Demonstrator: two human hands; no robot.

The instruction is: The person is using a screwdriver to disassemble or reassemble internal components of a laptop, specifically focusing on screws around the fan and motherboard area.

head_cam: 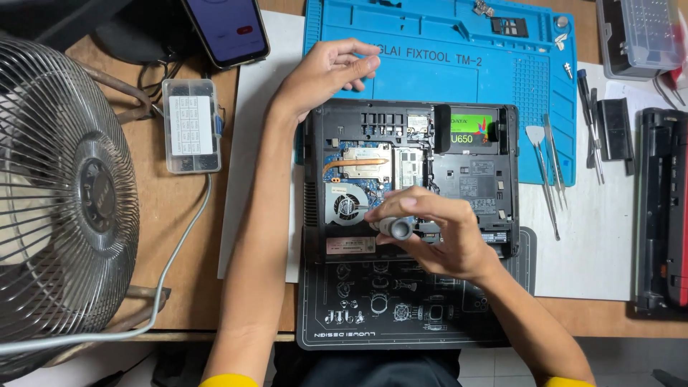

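— Where's the screwdriver from where you stand?

— In the right hand (437,233). The fingers are clenched round the grey screwdriver handle (394,228), which stands about upright over the opened laptop (473,179), just right of the round cooling fan (346,206). The tip is hidden under the hand, so I can't tell what it touches.

— And the other hand?

— The left hand (326,70) grasps nothing. It lies loosely curled at the laptop's far left corner, fingertips on the blue silicone repair mat (444,43), wrist near the laptop's edge.

— What's around them?

— A copper heat pipe (355,165) runs above the fan, and a solid-state drive with a green label (471,131) sits in the far right bay. The laptop lies across the blue mat and a black work mat (358,315) nearer the person. To the right, on white paper, lie a pry tool (537,143) and tweezers (553,158); to the left, a clear screw box (191,125) and a phone (226,29), with a metal desk fan (68,193) at the table's edge.

— How are the arms set?

— Both forearms reach in from below, the left stretched long, the right bent inward across the black mat.
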